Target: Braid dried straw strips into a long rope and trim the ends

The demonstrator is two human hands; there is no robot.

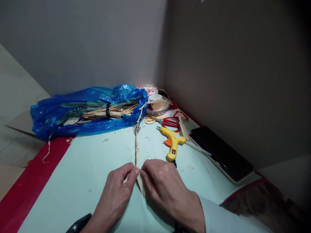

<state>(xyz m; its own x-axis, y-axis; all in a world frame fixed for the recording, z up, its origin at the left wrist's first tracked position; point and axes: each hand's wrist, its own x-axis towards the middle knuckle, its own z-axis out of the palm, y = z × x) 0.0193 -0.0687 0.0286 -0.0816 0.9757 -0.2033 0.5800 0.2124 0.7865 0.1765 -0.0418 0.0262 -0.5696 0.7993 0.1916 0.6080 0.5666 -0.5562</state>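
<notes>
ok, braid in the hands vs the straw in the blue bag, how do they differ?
The braid is one thin plaited cord along the table; straw is loose strips bound by a black band. The left hand and right hand pinch the braid; straw lies untouched in the blue bag. Braid is all pale; straw mixes pale and teal strips. Both look like the same fibre.

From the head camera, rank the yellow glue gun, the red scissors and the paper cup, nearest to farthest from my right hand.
1. Yellow glue gun, just beyond the right hand pinching the straw braid, slightly to its right.
2. Red scissors, farther back, behind the glue gun.
3. Paper cup, farthest, in the basket by the wall corner.
</notes>
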